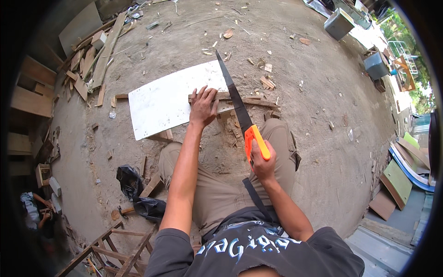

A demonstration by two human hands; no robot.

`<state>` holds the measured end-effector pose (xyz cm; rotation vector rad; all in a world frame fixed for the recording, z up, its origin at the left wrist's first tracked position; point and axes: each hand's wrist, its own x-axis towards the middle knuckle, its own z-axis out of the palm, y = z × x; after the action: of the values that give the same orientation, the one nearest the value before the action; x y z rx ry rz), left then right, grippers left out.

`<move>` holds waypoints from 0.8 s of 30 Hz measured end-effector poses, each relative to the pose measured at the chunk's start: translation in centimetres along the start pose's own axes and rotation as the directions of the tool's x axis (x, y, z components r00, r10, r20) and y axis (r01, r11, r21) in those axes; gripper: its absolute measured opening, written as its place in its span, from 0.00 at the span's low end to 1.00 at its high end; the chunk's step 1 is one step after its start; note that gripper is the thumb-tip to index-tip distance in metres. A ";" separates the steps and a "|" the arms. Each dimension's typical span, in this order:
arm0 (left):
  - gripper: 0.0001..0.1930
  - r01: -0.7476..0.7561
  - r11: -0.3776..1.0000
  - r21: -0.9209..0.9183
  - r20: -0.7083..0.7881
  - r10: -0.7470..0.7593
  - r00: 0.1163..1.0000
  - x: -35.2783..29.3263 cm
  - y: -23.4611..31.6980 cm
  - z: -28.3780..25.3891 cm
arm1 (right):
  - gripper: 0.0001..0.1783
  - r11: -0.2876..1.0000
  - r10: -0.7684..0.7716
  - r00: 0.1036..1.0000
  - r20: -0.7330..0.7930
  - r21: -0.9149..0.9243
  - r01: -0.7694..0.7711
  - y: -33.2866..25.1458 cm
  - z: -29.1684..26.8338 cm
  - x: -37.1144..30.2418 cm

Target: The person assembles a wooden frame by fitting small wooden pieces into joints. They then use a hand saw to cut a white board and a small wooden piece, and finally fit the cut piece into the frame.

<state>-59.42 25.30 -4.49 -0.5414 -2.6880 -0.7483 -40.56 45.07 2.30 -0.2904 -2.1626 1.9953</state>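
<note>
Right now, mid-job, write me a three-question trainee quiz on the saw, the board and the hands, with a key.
1. Which hand grips the saw?
2. True or false: the saw's handle is blue.
3. Fill in the blank: the left hand rests on a strip of wood lying over a ____ board.

Key:
1. The right hand.
2. False; the handle is orange.
3. White.

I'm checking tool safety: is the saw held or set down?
Held: the right hand is closed around the orange handle of the saw.
</note>
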 end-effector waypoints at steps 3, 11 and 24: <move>0.17 0.053 0.998 -0.045 0.033 -0.051 0.998 0.5 1.2 -1.6 | 0.15 0.997 0.007 0.998 0.054 -0.077 -0.003 -0.7 -1.1 0.3; 0.12 0.092 0.992 -0.085 -0.038 -0.096 0.995 1.5 0.8 -0.8 | 0.14 0.999 0.052 0.994 0.097 0.000 -0.052 0.1 -1.7 0.8; 0.12 0.188 0.977 -0.099 -0.154 -0.202 0.967 1.8 1.4 0.2 | 0.18 0.995 -0.017 0.996 0.087 -0.095 0.025 -0.8 -1.4 1.5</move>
<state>-60.43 27.01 -3.39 -0.2232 -2.5902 -0.9185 -41.67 46.74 3.16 -0.1977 -2.3083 1.9293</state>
